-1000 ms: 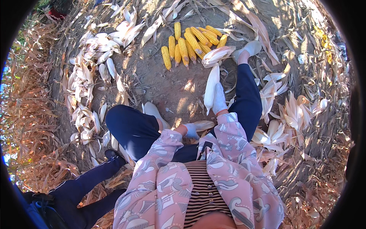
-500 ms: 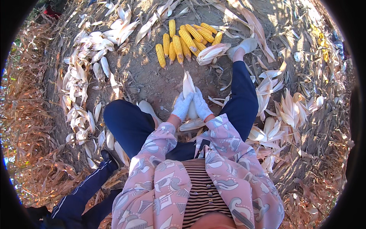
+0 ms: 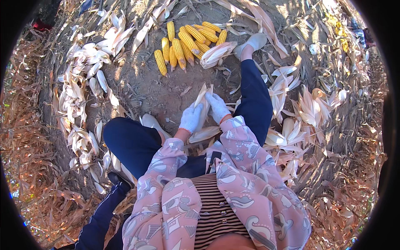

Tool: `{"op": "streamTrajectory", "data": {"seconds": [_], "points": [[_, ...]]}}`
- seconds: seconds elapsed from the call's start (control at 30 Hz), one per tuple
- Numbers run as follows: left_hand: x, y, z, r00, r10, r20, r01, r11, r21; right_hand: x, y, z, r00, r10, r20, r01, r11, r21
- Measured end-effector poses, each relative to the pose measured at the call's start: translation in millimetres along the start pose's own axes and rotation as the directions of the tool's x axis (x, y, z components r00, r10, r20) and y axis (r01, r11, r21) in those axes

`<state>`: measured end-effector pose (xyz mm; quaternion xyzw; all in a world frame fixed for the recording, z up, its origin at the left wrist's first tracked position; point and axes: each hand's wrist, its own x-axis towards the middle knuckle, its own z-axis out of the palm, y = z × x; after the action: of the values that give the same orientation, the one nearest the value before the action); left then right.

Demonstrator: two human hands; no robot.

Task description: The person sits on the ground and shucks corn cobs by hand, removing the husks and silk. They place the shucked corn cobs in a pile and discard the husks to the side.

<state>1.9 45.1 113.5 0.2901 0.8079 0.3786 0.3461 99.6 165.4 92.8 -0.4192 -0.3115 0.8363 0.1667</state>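
My left hand (image 3: pixel 191 118), in a white glove, grips a pale, husked corn ear (image 3: pixel 201 106) between my legs. My right hand (image 3: pixel 216 107), also gloved, holds the same ear from the other side, fingers closed near its top, where the husk leaves stick up. Beyond them lies a group of several bare yellow corn cobs (image 3: pixel 187 41), with one ear in pale husk (image 3: pixel 216 54) at their right, near my right foot. A loose pale husk (image 3: pixel 204 135) lies just below my hands.
Heaps of pale husks lie left (image 3: pixel 85 96) and right (image 3: pixel 312 108) around my outstretched legs, on dirt with dry leaves (image 3: pixel 37 158). Another person's dark trouser leg and shoe (image 3: pixel 106 202) are at the lower left.
My right hand has brought the ear down and left to meet my left hand, which came up to grip it. Since the middle frame, both hands have parted slightly and the husk top has spread.
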Motion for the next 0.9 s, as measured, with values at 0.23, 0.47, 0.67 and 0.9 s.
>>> {"op": "streamTrajectory", "data": {"seconds": [0.23, 0.47, 0.67, 0.9], "points": [[21.3, -7.2, -31.2, 0.918, -0.146, -0.369, -0.075, 0.849, -0.523, 19.4, 0.6, -16.6, 0.977, 0.129, -0.169, -0.024, 0.856, 0.517], [16.0, 38.0, -59.9, 0.981, 0.000, -0.195, -0.191, 0.211, -0.959, -5.0, -4.2, -2.4, 0.989, 0.146, 0.024, -0.123, 0.722, 0.680], [4.4, 29.6, -31.2, 0.997, 0.074, 0.015, -0.013, 0.358, -0.934, -9.7, 25.6, 14.7, 0.951, 0.148, 0.272, -0.276, 0.805, 0.525], [-4.3, 32.1, -38.9, 0.956, 0.283, 0.082, -0.295, 0.911, 0.288, 12.3, 12.8, -3.3, 0.994, 0.029, 0.106, -0.077, 0.875, 0.477]]}}
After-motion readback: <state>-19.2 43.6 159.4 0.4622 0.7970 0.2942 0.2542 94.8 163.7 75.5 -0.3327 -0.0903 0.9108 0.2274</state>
